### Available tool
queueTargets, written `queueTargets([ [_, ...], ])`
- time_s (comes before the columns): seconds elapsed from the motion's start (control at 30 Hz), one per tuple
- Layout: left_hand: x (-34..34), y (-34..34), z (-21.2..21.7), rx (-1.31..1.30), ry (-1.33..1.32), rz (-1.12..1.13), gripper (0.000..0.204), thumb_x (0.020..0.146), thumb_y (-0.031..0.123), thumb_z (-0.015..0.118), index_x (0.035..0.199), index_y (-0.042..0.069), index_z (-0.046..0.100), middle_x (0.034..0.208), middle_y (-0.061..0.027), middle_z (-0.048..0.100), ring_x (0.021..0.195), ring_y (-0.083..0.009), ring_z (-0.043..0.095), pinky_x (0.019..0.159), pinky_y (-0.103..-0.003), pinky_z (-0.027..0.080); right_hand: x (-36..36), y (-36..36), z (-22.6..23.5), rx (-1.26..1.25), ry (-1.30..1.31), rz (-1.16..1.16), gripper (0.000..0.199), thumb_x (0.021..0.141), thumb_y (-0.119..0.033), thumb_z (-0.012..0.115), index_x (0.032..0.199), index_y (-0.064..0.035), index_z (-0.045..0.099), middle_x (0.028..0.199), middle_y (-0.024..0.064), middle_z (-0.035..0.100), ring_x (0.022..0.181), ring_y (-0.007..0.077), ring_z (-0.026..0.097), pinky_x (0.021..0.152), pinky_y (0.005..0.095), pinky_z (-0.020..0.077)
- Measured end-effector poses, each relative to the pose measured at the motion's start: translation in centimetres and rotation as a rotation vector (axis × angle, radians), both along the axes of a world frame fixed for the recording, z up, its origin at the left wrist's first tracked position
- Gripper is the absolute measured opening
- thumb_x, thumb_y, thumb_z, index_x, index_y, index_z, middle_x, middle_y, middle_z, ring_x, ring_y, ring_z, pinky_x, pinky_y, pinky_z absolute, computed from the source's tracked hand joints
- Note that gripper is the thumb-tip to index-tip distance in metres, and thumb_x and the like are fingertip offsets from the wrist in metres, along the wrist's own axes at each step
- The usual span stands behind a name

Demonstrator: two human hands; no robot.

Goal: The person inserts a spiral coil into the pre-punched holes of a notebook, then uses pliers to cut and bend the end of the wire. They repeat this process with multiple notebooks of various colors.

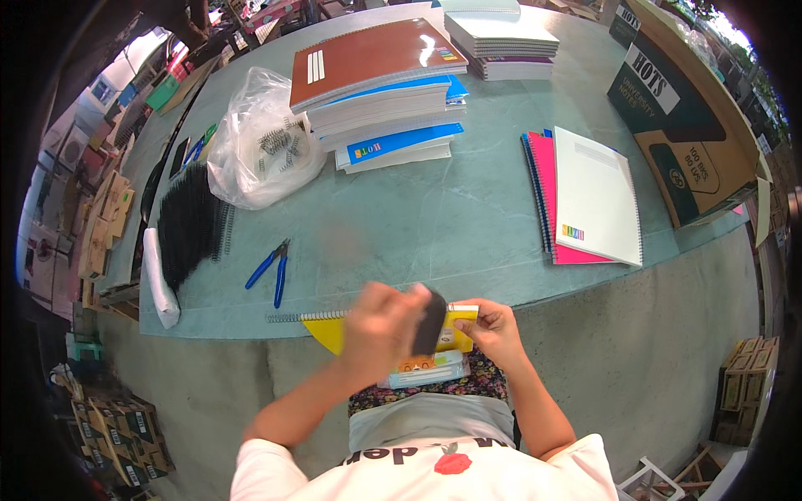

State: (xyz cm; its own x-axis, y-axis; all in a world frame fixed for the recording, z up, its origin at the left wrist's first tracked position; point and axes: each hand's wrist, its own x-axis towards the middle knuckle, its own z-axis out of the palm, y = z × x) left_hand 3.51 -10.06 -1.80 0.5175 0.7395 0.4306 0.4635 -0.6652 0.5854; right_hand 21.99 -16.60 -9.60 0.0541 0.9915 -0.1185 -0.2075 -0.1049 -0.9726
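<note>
A yellow spiral notebook (pixel 327 333) lies across my lap at the table's near edge. Its wire coil (pixel 284 317) sticks out past the cover's left end. My right hand (pixel 493 328) pinches the notebook's right end, thumb on the cover. Smeared by motion, my left hand (pixel 376 326) is over the middle of the notebook, closed on a dark rounded object (pixel 431 321) beside the coil; its kind cannot be made out. Below the notebook, a pale blue pack (pixel 430 373) with an orange patch rests on my lap. Blue-handled cutting pliers (pixel 271 271) lie on the table to the left.
A tall notebook stack (pixel 384 134) stands at the back, next to a clear bag of coils (pixel 263 150). Many black coils (pixel 188 221) lie at the left. Loose notebooks (pixel 595 200) and a cardboard box (pixel 685 125) are at the right; another stack (pixel 505 50) is behind.
</note>
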Motion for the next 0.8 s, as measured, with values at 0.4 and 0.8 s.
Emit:
queueTargets([
  [0.4, 1.4, 3.4, -0.4, -0.118, -0.160, -0.114, 0.033, 0.068, 0.011, 0.073, 0.101, 0.008, 0.066, 0.086, -0.0126, 0.061, 0.079, -0.0236, 0.063, 0.067, -0.031, 0.051, 0.8, 0.6, 0.7, -0.084, -0.070, 0.101, 0.017, 0.084, -0.005, 0.063, 0.100, 0.0005, 0.064, 0.086, 0.0020, 0.066, 0.073, 0.0050, 0.056, 0.065, 0.0205, 0.0458],
  [0.8, 2.4, 3.0, -0.3, -0.131, 0.459, -0.287, 0.019, 0.078, 0.018, 0.066, 0.091, 0.005, 0.064, 0.084, -0.0106, 0.062, 0.084, -0.0276, 0.057, 0.077, -0.037, 0.043, -0.9, 0.6, 1.5, 0.064, 0.218, -0.207, 0.016, 0.086, -0.005, 0.061, 0.100, 0.0002, 0.062, 0.090, 0.0045, 0.066, 0.083, 0.0070, 0.057, 0.073, 0.0212, 0.0451],
])
